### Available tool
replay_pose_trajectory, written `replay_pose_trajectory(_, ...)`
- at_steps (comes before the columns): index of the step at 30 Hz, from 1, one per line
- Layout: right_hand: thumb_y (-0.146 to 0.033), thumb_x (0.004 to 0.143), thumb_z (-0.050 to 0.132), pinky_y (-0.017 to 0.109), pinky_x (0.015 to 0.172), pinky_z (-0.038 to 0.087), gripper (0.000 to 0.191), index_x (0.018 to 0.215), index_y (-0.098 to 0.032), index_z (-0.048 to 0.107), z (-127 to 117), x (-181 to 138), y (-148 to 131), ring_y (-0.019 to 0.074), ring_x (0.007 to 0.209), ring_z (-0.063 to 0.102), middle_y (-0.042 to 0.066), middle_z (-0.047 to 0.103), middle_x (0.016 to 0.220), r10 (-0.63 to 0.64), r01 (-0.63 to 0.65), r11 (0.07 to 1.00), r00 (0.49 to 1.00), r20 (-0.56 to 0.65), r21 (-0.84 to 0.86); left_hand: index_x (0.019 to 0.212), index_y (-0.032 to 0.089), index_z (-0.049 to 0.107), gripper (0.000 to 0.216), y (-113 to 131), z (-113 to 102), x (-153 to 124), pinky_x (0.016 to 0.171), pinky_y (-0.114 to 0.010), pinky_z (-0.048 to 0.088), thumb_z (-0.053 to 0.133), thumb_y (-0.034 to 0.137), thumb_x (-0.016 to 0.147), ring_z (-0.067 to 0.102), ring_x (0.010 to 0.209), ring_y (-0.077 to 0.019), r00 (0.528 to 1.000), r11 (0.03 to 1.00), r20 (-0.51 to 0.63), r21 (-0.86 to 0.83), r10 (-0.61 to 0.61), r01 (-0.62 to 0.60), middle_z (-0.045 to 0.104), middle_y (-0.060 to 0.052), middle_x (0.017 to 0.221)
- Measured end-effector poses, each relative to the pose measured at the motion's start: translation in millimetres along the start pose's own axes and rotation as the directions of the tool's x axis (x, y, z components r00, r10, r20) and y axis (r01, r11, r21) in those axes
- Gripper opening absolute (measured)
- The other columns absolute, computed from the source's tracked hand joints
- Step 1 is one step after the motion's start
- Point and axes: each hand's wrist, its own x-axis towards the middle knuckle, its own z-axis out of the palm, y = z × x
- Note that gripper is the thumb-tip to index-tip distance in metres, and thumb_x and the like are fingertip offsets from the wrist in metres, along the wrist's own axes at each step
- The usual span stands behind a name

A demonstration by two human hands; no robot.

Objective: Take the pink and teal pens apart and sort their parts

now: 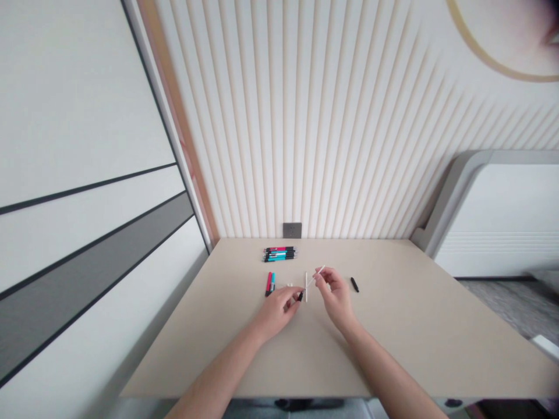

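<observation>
My left hand (277,311) pinches a short black pen piece (300,297) at its fingertips. A thin white refill (315,279) runs diagonally from that piece up to my right hand (336,295), whose thumb and fingers hold it. Under the refill, a longer white tube (306,287) lies on the tabletop, crossing behind it. To the right of my right hand is a black pen barrel (354,284). A red pen part (268,284) and a teal pen part (272,283) lie side by side left of my left hand, with small white bits (289,284) between.
Several assembled pens in a neat stack (279,254) lie near the back of the beige table (406,326). A wall socket (292,230) sits on the ribbed wall behind. A white wall panel stands to the left, and a grey-framed bed or sofa to the right.
</observation>
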Motion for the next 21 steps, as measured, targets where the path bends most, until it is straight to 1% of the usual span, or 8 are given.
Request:
replay_pose_trajectory(7, -0.046, 0.086, 0.059, 0.029, 0.063, 0.049, 0.028, 0.093, -0.018, 0.061, -9, 8, 8, 0.016, 0.069, 0.057, 0.006, 0.065, 0.087, 0.059, -0.052, 0.996, 0.993, -0.106, 0.066, 0.119, 0.021, 0.057, 0.033, 0, -3, -1, 0.08, -0.029, 0.05, 0.052, 0.016, 0.087, 0.061, 0.076, -0.014, 0.999, 1.0, -0.023, 0.005, -0.03, 0.03, 0.066, -0.003, 0.096)
replay_pose_trajectory(10, -0.046, 0.088, 0.056, 0.028, 0.061, 0.049, 0.03, 0.095, -0.017, 0.061, -13, 10, 11, 0.0162, 0.068, 0.059, 0.006, 0.066, 0.084, 0.045, -0.046, 0.999, 0.991, -0.123, -0.005, 0.118, 0.02, 0.058, 0.031, -1, -3, 0, 0.077, -0.028, 0.05, 0.052, 0.017, 0.088, 0.061, 0.074, -0.0139, 0.999, 0.999, -0.017, 0.002, -0.034, 0.035, 0.067, -0.003, 0.095)
replay_pose_trajectory(12, -0.043, 0.09, 0.053, 0.028, 0.063, 0.048, 0.028, 0.095, -0.017, 0.062, -15, 10, 12, 0.0165, 0.068, 0.06, 0.006, 0.067, 0.083, 0.009, -0.028, 0.99, 0.992, -0.128, -0.141, 0.118, 0.02, 0.058, 0.03, -2, -3, 0, 0.077, -0.028, 0.05, 0.052, 0.018, 0.088, 0.061, 0.073, -0.0139, 0.999, 0.999, -0.02, 0.006, -0.036, 0.036, 0.067, -0.003, 0.096)
replay_pose_trajectory(14, -0.038, 0.091, 0.051, 0.029, 0.069, 0.047, 0.023, 0.095, -0.019, 0.063, -17, 9, 13, 0.0175, 0.072, 0.061, 0.005, 0.068, 0.082, -0.063, 0.04, 0.936, 0.996, -0.056, -0.349, 0.118, 0.02, 0.058, 0.03, -2, -3, -1, 0.077, -0.028, 0.05, 0.052, 0.019, 0.089, 0.061, 0.073, -0.0139, 0.999, 0.999, -0.038, 0.009, -0.039, 0.039, 0.067, -0.004, 0.096)
replay_pose_trajectory(15, -0.035, 0.092, 0.051, 0.03, 0.072, 0.047, 0.021, 0.094, -0.019, 0.064, -18, 8, 13, 0.018, 0.074, 0.062, 0.005, 0.069, 0.083, -0.098, 0.096, 0.886, 0.995, 0.018, -0.454, 0.118, 0.02, 0.057, 0.03, -3, -3, -1, 0.077, -0.028, 0.05, 0.052, 0.019, 0.089, 0.061, 0.073, -0.014, 0.998, 0.999, -0.053, 0.008, -0.04, 0.04, 0.067, -0.004, 0.096)
replay_pose_trajectory(17, -0.028, 0.093, 0.049, 0.03, 0.077, 0.044, 0.018, 0.094, -0.02, 0.066, -20, 7, 15, 0.0188, 0.079, 0.063, 0.005, 0.071, 0.086, -0.127, 0.221, 0.762, 0.973, 0.194, -0.609, 0.118, 0.019, 0.057, 0.029, -4, -3, -2, 0.078, -0.028, 0.05, 0.052, 0.02, 0.089, 0.061, 0.074, -0.0143, 0.996, 0.999, -0.084, 0.007, -0.039, 0.04, 0.068, -0.004, 0.096)
replay_pose_trajectory(19, -0.02, 0.094, 0.048, 0.029, 0.08, 0.042, 0.018, 0.094, -0.02, 0.066, -20, 5, 16, 0.0187, 0.082, 0.064, 0.005, 0.071, 0.092, -0.101, 0.311, 0.659, 0.939, 0.329, -0.685, 0.118, 0.019, 0.057, 0.028, -5, -3, -2, 0.078, -0.028, 0.05, 0.051, 0.021, 0.09, 0.062, 0.076, -0.0145, 0.993, 0.999, -0.111, 0.007, -0.038, 0.039, 0.068, -0.004, 0.097)
replay_pose_trajectory(21, -0.014, 0.092, 0.048, 0.028, 0.082, 0.04, 0.019, 0.095, -0.021, 0.066, -19, 4, 17, 0.0181, 0.087, 0.064, 0.005, 0.071, 0.095, -0.054, 0.367, 0.595, 0.906, 0.419, -0.715, 0.118, 0.02, 0.057, 0.028, -7, -3, -2, 0.078, -0.028, 0.051, 0.051, 0.021, 0.09, 0.063, 0.078, -0.0146, 0.991, 0.999, -0.128, 0.008, -0.035, 0.036, 0.069, -0.004, 0.098)
